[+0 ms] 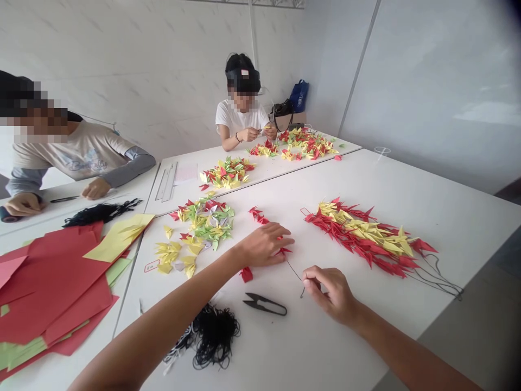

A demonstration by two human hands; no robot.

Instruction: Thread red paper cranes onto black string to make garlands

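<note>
My left hand (266,244) reaches over a short string of folded red paper cranes (256,214). Its fingers curl round a red crane (284,251) at the near end of that string, partly hiding it. From there a thin black thread (293,270) runs to my right hand (330,293), whose thumb and fingers pinch it, with a short tail hanging below. Another red folded piece (246,274) lies by my left wrist. Black thread snips (265,304) rest on the table between my forearms.
Finished red and yellow crane strings (362,231) lie right, loose cranes (207,220) left. A black thread bundle (215,334) is near me; red paper sheets (52,282) are far left. Two people sit opposite, one holding something small over a crane pile (309,144).
</note>
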